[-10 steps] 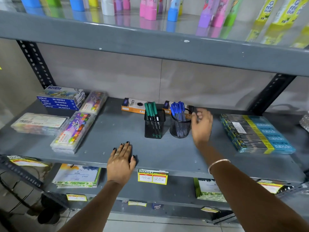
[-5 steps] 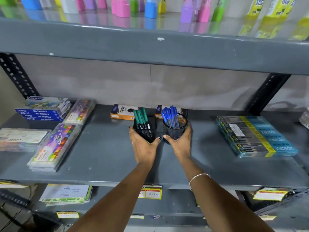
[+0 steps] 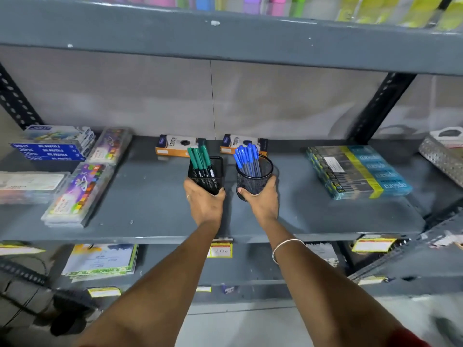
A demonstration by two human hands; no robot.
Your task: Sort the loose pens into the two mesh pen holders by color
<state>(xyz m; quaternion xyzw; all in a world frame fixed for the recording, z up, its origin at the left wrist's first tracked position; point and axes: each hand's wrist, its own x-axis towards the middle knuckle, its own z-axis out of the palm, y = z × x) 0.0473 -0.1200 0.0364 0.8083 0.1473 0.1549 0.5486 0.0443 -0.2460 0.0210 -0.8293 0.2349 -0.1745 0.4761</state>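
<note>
Two black mesh pen holders stand side by side on the grey shelf (image 3: 150,196). The square holder (image 3: 213,175) on the left contains several green pens (image 3: 200,159). The round holder (image 3: 255,179) on the right contains several blue pens (image 3: 246,157). My left hand (image 3: 204,204) grips the near side of the square holder. My right hand (image 3: 261,201) wraps around the near side of the round holder. The pens lean back and to the left. I see no loose pens on the shelf.
Two orange pen boxes (image 3: 179,146) lie behind the holders. Stacked colour sets (image 3: 80,191) and blue pastel boxes (image 3: 52,146) fill the left side. A teal-and-yellow pack (image 3: 358,171) lies to the right. An upper shelf (image 3: 225,38) hangs overhead; price tags (image 3: 220,249) sit on the front edge.
One second ago my left hand lay flat on the shelf front and my right hand hovered beside the round holder. Both hands have since closed on the holders, which now stand slightly further apart.
</note>
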